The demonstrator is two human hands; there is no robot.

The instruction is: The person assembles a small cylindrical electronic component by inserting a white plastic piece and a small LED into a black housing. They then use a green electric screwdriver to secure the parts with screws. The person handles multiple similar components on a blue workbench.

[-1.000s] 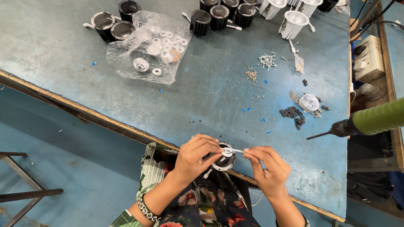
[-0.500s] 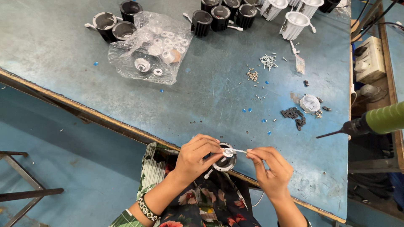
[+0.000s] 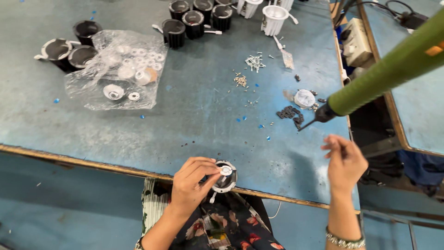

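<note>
Left hand pinching lamp at tabletop's near edge; right hand loosely curled, empty, below driver. Best kept steady, level.

The small round lamp housing is dark-bodied with a pale ring round its rim and a white disc set in its open top. It sits at the near edge of the blue surface, tilted slightly, with a thin white clip sticking out below it. The green-handled screwdriver hangs slantwise over the far right side, its dark tip pointing down-left above the surface.
</note>
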